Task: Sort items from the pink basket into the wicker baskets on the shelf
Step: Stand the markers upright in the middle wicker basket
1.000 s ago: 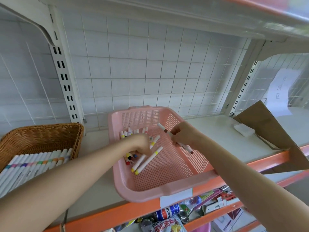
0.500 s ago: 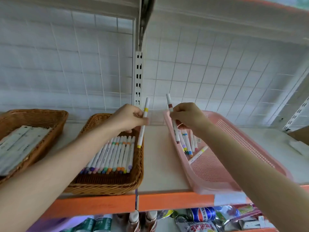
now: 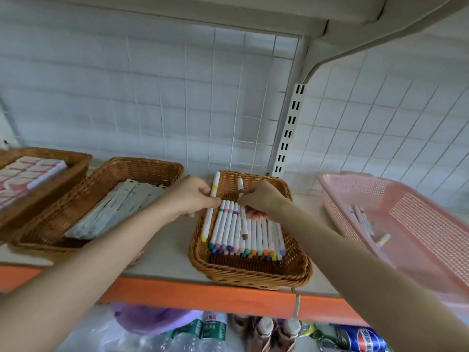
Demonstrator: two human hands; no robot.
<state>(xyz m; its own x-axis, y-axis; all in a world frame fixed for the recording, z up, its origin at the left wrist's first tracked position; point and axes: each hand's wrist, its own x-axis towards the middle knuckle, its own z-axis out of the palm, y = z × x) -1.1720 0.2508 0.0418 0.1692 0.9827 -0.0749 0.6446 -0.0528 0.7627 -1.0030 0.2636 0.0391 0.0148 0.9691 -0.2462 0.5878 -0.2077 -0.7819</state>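
Observation:
My left hand (image 3: 192, 196) pinches a white marker with yellow bands (image 3: 210, 209), held over the left rim of the wicker basket (image 3: 251, 274) in the middle of the shelf. My right hand (image 3: 261, 196) pinches a white marker with brown bands (image 3: 242, 209) above the row of white markers with coloured caps (image 3: 246, 233) lying in that basket. The pink basket (image 3: 411, 219) stands at the right with a few markers (image 3: 365, 224) left in it.
Two more wicker baskets stand to the left: one (image 3: 106, 184) with white packets, one (image 3: 63, 158) at the far left with pink and white packs. A wire grid wall backs the shelf. Bottles and cans (image 3: 279, 331) sit below the orange shelf edge (image 3: 203, 293).
Both hands carried their markers leftward from the pink basket and down over the marker basket. The view swung left, bringing a third wicker basket into sight.

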